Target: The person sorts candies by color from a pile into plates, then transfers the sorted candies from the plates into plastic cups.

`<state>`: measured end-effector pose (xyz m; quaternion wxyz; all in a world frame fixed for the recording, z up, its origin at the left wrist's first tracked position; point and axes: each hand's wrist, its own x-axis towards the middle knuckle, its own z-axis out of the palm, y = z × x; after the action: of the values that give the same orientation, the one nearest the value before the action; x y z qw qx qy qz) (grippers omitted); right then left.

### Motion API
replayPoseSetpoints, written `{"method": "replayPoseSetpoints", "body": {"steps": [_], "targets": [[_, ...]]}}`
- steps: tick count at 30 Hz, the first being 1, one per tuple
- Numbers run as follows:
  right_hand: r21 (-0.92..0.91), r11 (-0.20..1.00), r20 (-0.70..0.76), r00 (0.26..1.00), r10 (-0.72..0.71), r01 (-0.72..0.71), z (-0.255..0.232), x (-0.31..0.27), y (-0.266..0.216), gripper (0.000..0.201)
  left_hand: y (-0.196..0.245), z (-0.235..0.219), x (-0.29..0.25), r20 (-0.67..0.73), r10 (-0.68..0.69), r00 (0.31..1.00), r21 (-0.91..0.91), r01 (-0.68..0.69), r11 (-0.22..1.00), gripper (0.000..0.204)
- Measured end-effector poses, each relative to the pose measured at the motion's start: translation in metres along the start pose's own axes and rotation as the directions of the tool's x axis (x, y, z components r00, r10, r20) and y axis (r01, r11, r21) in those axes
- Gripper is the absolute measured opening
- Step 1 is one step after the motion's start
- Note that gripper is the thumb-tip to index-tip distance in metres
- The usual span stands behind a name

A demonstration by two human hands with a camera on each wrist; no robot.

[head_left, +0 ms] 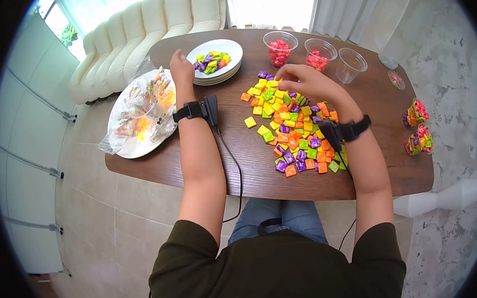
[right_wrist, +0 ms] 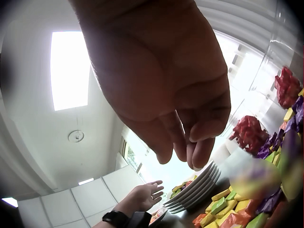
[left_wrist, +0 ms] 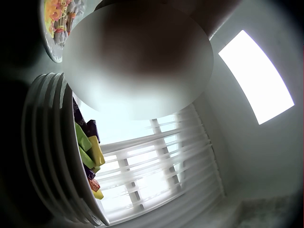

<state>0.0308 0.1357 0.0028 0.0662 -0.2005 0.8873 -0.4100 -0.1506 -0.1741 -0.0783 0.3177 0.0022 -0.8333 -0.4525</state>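
Left hand [head_left: 182, 70] spread beside plate [head_left: 235, 51] at 11 o'clock, right hand [head_left: 313, 83] curled over candies [head_left: 293, 135], can't tell if pinching; likely picking, next needs clean pinch.

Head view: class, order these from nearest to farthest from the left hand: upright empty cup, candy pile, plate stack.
1. Plate stack: just right of the left hand.
2. Candy pile: farther right.
3. Upright empty cup: farthest right, toward the table's far edge.

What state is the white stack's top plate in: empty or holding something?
Holding something: on the top plate, the head view shows wrapped pieces in yellow, green, purple and orange.
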Motion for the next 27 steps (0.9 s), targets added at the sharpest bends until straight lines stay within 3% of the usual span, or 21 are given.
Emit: {"method": "replayPoseSetpoints", "body": {"steps": [1,3,4,5,8,11,12,15,18,21,23,26,27], "targets": [[0.124,0.992,0.027,0.999,0.022,-0.026,0.004,0.019,0.008,0.025,-0.009,0.003,0.001,0.008,-0.056,0.998,0.085,0.055,0.995,0.033],[0.166,0.981,0.019,0.995,0.102,-0.103,0.011,0.059,0.020,0.025,-0.011,0.001,-0.002,0.048,-0.071,0.996,0.162,0.063,0.985,0.036],[0.172,0.979,-0.060,0.991,0.118,-0.106,0.019,0.080,0.031,0.023,-0.013,0.000,-0.004,0.066,-0.080,0.995,0.201,0.065,0.977,0.038],[0.178,0.978,-0.139,0.981,0.133,-0.107,0.026,0.100,0.040,0.021,-0.016,0.001,-0.005,0.076,-0.086,0.993,0.196,0.069,0.978,0.038],[0.175,0.937,-0.188,0.924,0.333,-0.302,0.040,0.146,0.043,0.033,-0.018,-0.001,-0.002,0.115,-0.108,0.987,0.190,0.085,0.978,0.038],[0.255,0.898,-0.265,0.868,0.421,-0.358,0.055,0.164,0.030,0.039,-0.009,-0.004,-0.006,0.137,-0.130,0.982,0.216,0.099,0.971,0.038],[0.324,0.890,-0.302,0.857,0.418,-0.320,0.061,0.168,0.033,0.030,-0.003,-0.005,-0.009,0.122,-0.121,0.985,0.237,0.090,0.967,0.038],[0.224,0.951,-0.441,0.847,0.296,-0.215,0.081,0.188,0.060,0.035,0.011,-0.010,-0.015,0.104,-0.132,0.986,0.281,0.099,0.955,0.040],[0.303,0.917,-0.463,0.801,0.380,-0.260,0.088,0.198,0.069,0.042,0.012,-0.007,-0.016,0.098,-0.139,0.985,0.289,0.105,0.951,0.038],[0.322,0.919,-0.525,0.764,0.374,-0.229,0.092,0.194,0.060,0.042,0.005,-0.003,-0.012,0.086,-0.121,0.989,0.303,0.090,0.949,0.036],[0.458,0.868,-0.475,0.772,0.421,-0.192,0.089,0.180,0.039,0.044,0.002,-0.003,-0.010,0.093,-0.141,0.986,0.291,0.108,0.950,0.036],[0.572,0.810,-0.422,0.800,0.426,-0.130,0.085,0.168,0.020,0.048,-0.020,0.007,0.000,0.085,-0.194,0.977,0.122,0.183,0.976,0.038],[0.597,0.795,-0.411,0.810,0.419,-0.108,0.086,0.166,0.017,0.050,-0.011,0.003,0.000,0.151,-0.234,0.961,0.015,0.234,0.972,0.038]]}}
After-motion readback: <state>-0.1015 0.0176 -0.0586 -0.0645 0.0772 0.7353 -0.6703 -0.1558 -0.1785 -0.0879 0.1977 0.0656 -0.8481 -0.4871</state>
